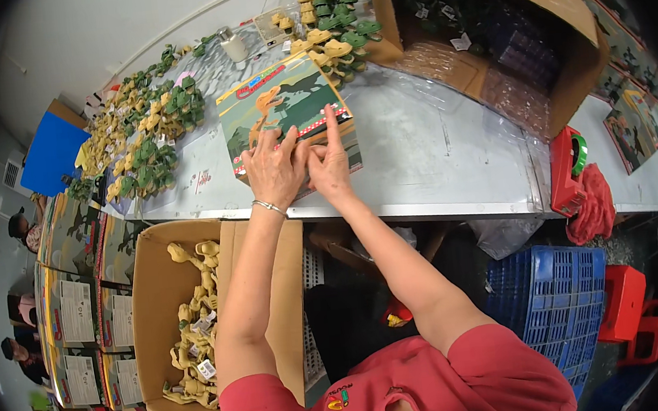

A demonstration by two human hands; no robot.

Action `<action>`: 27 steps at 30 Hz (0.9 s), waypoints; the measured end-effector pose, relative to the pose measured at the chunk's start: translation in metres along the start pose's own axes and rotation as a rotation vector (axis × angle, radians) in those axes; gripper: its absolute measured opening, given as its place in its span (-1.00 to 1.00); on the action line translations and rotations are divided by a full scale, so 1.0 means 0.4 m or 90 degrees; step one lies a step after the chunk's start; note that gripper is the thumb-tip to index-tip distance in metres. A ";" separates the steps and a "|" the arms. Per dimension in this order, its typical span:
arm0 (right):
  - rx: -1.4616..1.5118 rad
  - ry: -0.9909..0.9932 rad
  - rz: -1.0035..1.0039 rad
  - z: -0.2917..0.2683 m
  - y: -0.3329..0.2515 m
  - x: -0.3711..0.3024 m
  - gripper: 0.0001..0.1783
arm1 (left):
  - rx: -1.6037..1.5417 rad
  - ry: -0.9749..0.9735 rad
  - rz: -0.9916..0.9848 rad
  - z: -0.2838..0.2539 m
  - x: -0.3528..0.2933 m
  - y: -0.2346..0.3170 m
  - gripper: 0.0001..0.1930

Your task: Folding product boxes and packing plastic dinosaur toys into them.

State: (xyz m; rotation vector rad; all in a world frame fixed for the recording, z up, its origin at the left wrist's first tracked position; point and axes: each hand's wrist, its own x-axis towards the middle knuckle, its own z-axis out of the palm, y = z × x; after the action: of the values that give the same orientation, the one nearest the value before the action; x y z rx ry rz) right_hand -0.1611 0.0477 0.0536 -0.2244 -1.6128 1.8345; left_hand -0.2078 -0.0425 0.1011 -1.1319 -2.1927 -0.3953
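A carton printed with dinosaurs in green and orange (pixel 299 97) stands on the table in front of me, its dark front side turned toward me. My left hand (pixel 274 167) lies on the carton's near edge with its fingers apart on the printed top. Close beside it, my right hand (pixel 329 170) touches the same edge. Its index finger stretches out along the top, and some of its other fingers are hidden. The two hands meet near the thumbs.
Green and yellow toy dinosaurs (pixel 152 135) cover the table's left side; more toys (pixel 333 42) stand behind the carton. A large cardboard box (pixel 563 4) lies open at right, near a red tape dispenser (pixel 566 183). Below left, another box (pixel 156 301) holds yellow dinosaurs. Blue crates (pixel 552 303) stand lower right.
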 end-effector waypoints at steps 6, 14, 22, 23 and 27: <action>-0.054 0.046 -0.112 -0.029 -0.016 -0.020 -0.05 | 0.137 0.081 0.032 0.046 0.002 -0.006 -0.73; 0.032 0.085 -0.057 -0.264 -0.022 -0.026 -0.37 | 0.211 -0.024 0.017 0.062 0.017 -0.045 -0.41; -0.471 -0.154 -0.030 -0.168 -0.092 0.310 -0.42 | -0.414 0.172 -0.570 0.041 -0.022 -0.335 -0.28; -0.569 -0.183 -0.015 -0.193 -0.067 0.349 -0.35 | -0.585 0.065 -0.707 0.036 -0.002 -0.281 -0.29; -0.538 -0.369 0.006 -0.154 -0.034 0.429 -0.33 | -0.983 -0.178 -0.724 0.033 -0.045 -0.245 -0.45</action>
State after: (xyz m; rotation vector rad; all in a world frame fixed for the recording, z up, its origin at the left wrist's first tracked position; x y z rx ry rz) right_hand -0.2529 0.1977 0.1038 -0.0574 -2.7361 1.1598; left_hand -0.2847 -0.1043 0.0816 -0.2541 -2.3782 -2.8222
